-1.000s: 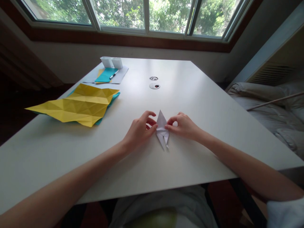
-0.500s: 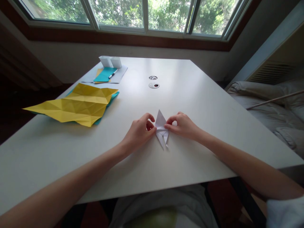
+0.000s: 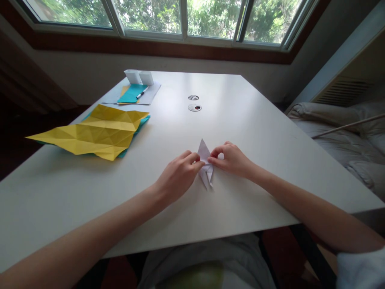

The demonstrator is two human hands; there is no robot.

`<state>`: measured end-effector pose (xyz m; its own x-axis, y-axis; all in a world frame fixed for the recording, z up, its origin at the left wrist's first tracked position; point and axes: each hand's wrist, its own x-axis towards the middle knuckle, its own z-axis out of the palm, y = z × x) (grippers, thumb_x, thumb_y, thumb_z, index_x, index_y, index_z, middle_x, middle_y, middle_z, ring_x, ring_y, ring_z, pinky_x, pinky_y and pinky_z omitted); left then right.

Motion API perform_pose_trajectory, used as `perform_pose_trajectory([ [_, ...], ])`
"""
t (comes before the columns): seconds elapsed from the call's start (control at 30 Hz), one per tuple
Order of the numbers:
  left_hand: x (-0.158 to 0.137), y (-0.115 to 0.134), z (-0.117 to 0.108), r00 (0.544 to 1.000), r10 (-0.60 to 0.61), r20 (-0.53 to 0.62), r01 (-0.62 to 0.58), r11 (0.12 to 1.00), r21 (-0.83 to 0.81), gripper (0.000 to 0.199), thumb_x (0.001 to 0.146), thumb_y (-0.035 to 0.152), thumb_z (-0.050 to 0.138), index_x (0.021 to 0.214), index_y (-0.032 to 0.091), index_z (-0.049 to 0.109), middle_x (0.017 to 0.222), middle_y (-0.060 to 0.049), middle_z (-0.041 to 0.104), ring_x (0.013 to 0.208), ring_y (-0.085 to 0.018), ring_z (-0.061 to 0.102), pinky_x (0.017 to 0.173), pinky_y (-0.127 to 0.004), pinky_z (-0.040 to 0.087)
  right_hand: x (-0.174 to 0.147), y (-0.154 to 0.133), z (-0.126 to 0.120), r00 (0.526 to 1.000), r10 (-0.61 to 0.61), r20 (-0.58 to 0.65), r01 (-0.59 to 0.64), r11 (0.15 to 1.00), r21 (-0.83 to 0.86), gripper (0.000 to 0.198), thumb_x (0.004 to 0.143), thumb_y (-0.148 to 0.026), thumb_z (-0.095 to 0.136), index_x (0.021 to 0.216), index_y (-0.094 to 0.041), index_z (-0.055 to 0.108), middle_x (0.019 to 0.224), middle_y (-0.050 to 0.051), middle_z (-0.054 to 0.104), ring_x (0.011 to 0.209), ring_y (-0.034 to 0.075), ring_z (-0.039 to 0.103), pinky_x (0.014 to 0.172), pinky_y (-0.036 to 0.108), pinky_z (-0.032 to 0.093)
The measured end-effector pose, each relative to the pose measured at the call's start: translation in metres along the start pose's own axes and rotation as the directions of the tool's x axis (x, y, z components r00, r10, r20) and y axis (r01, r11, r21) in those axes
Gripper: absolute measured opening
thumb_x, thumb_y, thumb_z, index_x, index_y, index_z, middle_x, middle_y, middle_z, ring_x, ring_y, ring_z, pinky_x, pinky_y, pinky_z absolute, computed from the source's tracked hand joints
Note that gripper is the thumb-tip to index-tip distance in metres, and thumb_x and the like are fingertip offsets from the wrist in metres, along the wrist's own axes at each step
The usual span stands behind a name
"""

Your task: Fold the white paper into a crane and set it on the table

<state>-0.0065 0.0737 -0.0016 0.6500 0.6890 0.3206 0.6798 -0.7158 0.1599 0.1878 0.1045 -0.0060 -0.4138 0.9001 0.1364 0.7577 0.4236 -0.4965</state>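
A small white folded paper (image 3: pixel 204 150) lies between my hands near the front of the table. Its upper end is one pointed tip, and its lower end splits into two narrow points. My left hand (image 3: pixel 182 172) is closed at its left side, with the thumb lying over the middle crease and the fingers curled behind. On the opposite edge, my right hand (image 3: pixel 229 158) pinches the paper between thumb and forefinger. The fingertips cover part of the middle folds.
Creased yellow paper (image 3: pixel 102 132) lies over teal paper (image 3: pixel 140 126) on the left. Farther back are teal sheets (image 3: pixel 132 93), a pen (image 3: pixel 142 93) and white folded boxes (image 3: pixel 146 78). Two round cutouts (image 3: pixel 194 108) mark the white table (image 3: pixel 246 120).
My left thumb has slid right across the middle of the folded paper, and the left fingers have curled closer to it. The right hand keeps its pinch almost unmoved.
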Motion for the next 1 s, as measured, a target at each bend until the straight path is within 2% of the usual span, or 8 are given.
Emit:
perform_pose_trajectory([
  [0.07,-0.001,0.004,-0.001,0.996,0.048,0.075,-0.053,0.996,0.065,0.023,0.084,0.007,0.044,0.097,0.013,0.062,0.086,-0.007,0.061,0.086,-0.019,0.054,0.077,-0.032,0.049,0.000,0.000,0.000,1.000,-0.003,-0.004,0.003,1.000,-0.004,0.014,0.076,-0.031,0.058,0.070,-0.021,0.066,0.070,-0.001,0.067,0.073,0.017,0.050,0.074,0.030,0.037],
  [0.17,0.000,0.008,-0.004,0.984,0.056,0.169,-0.078,0.989,0.126,0.022,0.084,0.007,0.046,0.100,0.011,0.061,0.086,-0.007,0.061,0.086,-0.020,0.053,0.079,-0.032,0.049,0.000,-0.001,0.001,1.000,-0.001,-0.007,0.001,1.000,-0.007,0.013,0.076,-0.030,0.058,0.069,-0.021,0.064,0.069,-0.001,0.066,0.072,0.016,0.050,0.074,0.029,0.036],
  [0.27,0.001,0.010,-0.006,0.975,0.047,0.218,-0.084,0.983,0.165,0.020,0.084,0.008,0.047,0.099,0.012,0.060,0.086,-0.006,0.060,0.085,-0.020,0.053,0.077,-0.032,0.049,-0.002,-0.002,0.001,1.000,0.006,-0.010,-0.006,1.000,-0.021,0.013,0.076,-0.030,0.058,0.067,-0.020,0.061,0.068,-0.001,0.065,0.070,0.015,0.048,0.072,0.029,0.036],
  [0.43,0.000,0.010,-0.008,0.970,0.055,0.236,-0.109,0.969,0.222,0.019,0.085,0.012,0.047,0.100,0.014,0.059,0.089,-0.006,0.059,0.086,-0.020,0.052,0.074,-0.032,0.047,-0.003,-0.001,0.000,0.994,0.032,-0.104,-0.036,0.999,-0.037,0.021,0.071,-0.034,0.063,0.079,-0.020,0.052,0.072,0.000,0.060,0.073,0.016,0.048,0.063,0.025,0.035],
  [0.63,-0.001,0.010,-0.010,0.966,0.102,0.237,-0.172,0.939,0.297,0.020,0.086,0.013,0.045,0.102,0.013,0.058,0.089,-0.007,0.060,0.085,-0.020,0.053,0.069,-0.031,0.045,-0.001,-0.002,0.002,0.993,-0.062,-0.104,0.058,0.997,-0.043,0.023,0.074,-0.037,0.062,0.080,-0.020,0.047,0.074,0.000,0.057,0.071,0.015,0.047,0.067,0.026,0.035],
  [0.83,-0.004,0.013,-0.009,0.965,0.104,0.242,-0.190,0.911,0.366,0.023,0.086,0.011,0.043,0.104,0.012,0.057,0.088,-0.007,0.061,0.081,-0.019,0.055,0.064,-0.030,0.044,0.000,0.000,0.004,0.997,-0.072,-0.039,0.069,0.995,-0.071,0.023,0.075,-0.040,0.062,0.073,-0.019,0.052,0.074,0.001,0.056,0.072,0.015,0.047,0.068,0.026,0.034],
  [1.0,-0.009,0.018,-0.009,0.965,0.083,0.249,-0.185,0.890,0.417,0.029,0.085,0.007,0.040,0.109,0.009,0.057,0.098,-0.012,0.064,0.081,-0.020,0.060,0.063,-0.030,0.045,0.002,0.011,0.004,0.999,-0.049,0.024,0.050,0.998,-0.034,0.025,0.074,-0.042,0.063,0.070,-0.019,0.055,0.074,0.001,0.055,0.071,0.014,0.049,0.072,0.027,0.035],
])
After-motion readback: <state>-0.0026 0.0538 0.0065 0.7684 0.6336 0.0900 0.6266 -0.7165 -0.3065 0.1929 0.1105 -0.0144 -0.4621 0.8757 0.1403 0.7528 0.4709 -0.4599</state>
